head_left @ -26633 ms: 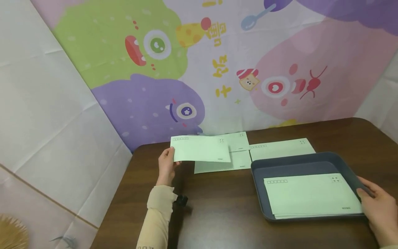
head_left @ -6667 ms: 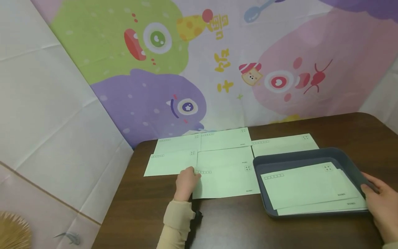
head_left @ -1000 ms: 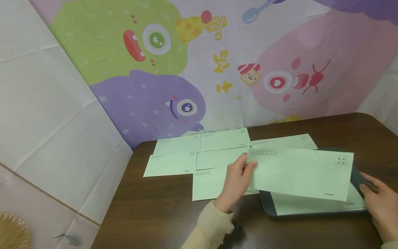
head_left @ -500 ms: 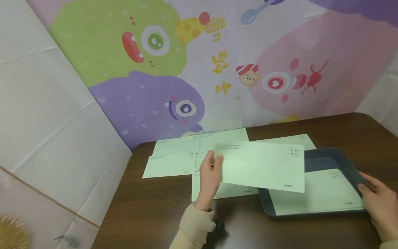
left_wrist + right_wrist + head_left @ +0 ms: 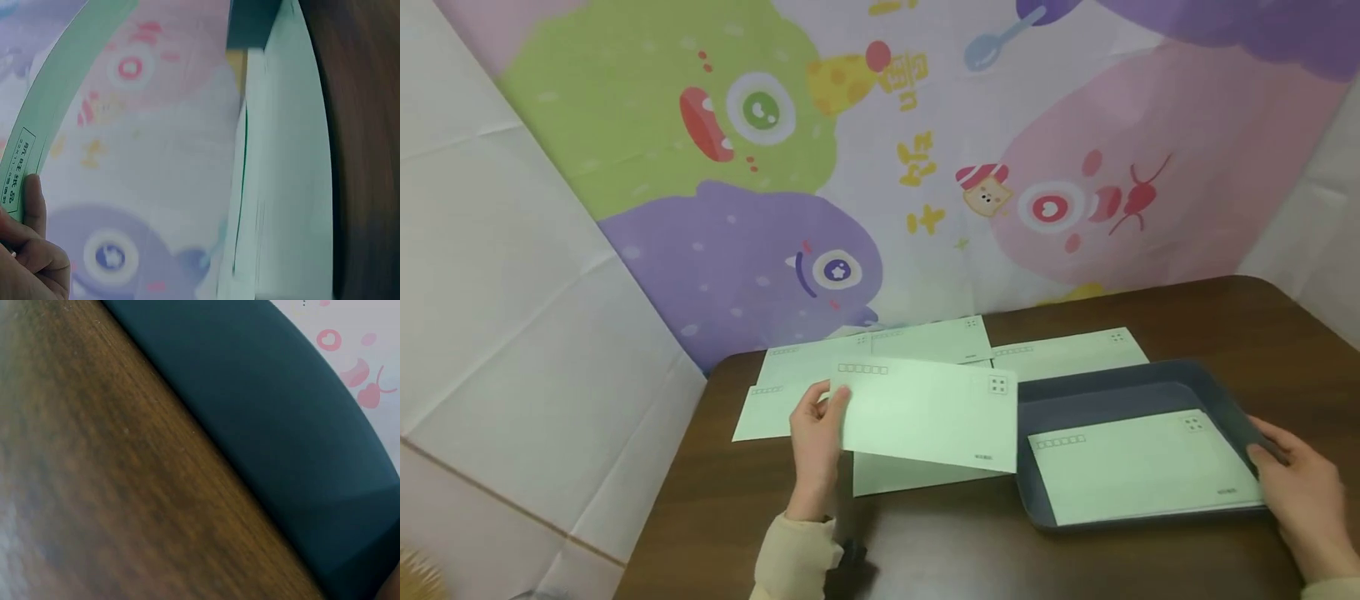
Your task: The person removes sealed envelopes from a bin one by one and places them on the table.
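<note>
My left hand pinches the left end of a pale green envelope, held up over others on the table. In the left wrist view, the fingers grip that envelope near a small printed label. On the right, my right hand grips the right rim of a dark blue tray. A small stack of envelopes lies inside the tray. The right wrist view shows mostly the tray's outer wall, with a sliver of hand at the lower right corner.
Several envelopes lie in rows at the back of the brown table, such as the back-left envelope and the back-right envelope. The raised envelope partly hides the front ones. A cartoon-printed cloth hangs directly behind the table.
Over the last second my left hand has carried the envelope left from above the tray. Since the oldest frame, more envelopes lie on the table. My right hand still grips the tray.
</note>
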Available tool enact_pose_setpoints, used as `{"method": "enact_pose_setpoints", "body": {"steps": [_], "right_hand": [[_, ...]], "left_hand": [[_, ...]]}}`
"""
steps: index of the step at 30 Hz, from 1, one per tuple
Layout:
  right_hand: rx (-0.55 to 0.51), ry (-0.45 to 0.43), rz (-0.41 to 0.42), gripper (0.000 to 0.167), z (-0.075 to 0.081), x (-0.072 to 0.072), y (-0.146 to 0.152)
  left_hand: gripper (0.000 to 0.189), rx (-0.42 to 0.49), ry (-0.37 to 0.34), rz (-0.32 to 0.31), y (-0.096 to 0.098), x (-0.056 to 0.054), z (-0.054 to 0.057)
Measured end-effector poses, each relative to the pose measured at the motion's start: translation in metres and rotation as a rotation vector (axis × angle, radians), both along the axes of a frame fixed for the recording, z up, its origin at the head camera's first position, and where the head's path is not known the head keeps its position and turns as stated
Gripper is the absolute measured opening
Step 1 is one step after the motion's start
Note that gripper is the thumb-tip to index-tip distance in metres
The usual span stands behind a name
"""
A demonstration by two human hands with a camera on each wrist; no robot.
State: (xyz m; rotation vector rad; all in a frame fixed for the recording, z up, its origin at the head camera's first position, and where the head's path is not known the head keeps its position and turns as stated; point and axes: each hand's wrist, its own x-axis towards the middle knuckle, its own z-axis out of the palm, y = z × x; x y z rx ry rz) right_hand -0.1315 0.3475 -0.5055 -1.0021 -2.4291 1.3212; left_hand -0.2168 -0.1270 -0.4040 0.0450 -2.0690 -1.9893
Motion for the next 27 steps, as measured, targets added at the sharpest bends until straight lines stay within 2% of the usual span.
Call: {"method": "enact_pose_setpoints", "body": {"steps": [4,7,14,19,23,27], "right_hand": [[0.004,0.006,-0.008,0.045,-0.002,0.000,-0.002],[0.019,0.010,-0.027,0.045,-0.005,-0.002,-0.001],[0.027,0.002,-0.040,0.045,-0.003,-0.003,-0.002],[0.029,-0.015,-0.049,0.046,0.001,-0.002,-0.004],[0.027,-0.016,-0.058,0.046,-0.001,-0.003,-0.004],[0.026,-0.008,-0.055,0.046,-0.006,-0.004,-0.001]], "left_hand": [[0.021,-0.018,-0.037,0.126,-0.032,0.000,-0.003],[0.022,-0.014,-0.070,0.199,-0.052,0.003,-0.005],[0.028,0.009,-0.109,0.259,-0.088,0.004,-0.009],[0.034,-0.074,-0.119,0.333,-0.112,0.005,-0.013],[0.034,-0.149,-0.147,0.397,-0.128,0.007,-0.016],[0.042,-0.185,-0.209,0.394,-0.140,0.007,-0.021]]}}
